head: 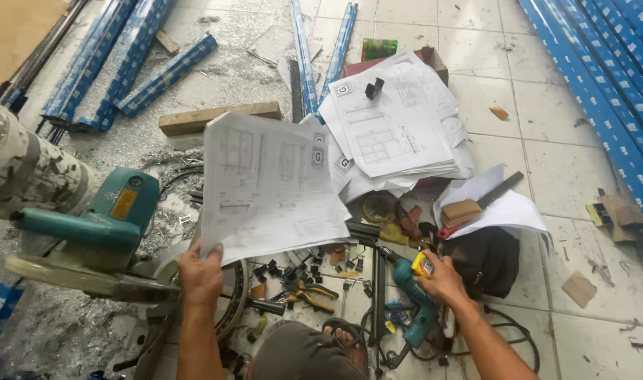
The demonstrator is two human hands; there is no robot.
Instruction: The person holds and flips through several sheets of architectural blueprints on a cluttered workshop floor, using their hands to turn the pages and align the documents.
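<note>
Drawing sheets (269, 186) in left hand (200, 274)

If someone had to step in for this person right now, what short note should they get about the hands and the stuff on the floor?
Left hand: grips the bottom edge of a sheaf of drawing sheets, held up over the floor.
Right hand: closed on a small yellow tape measure, just above the teal power drill lying on the tiles.
Nearby: a second stack of drawings on the floor ahead, orange-handled pliers and small black parts below the held sheets, a teal chop saw at left, blue-wrapped profiles at right.
Done or left: cannot tell; metal shavings lie around the saw.
</note>
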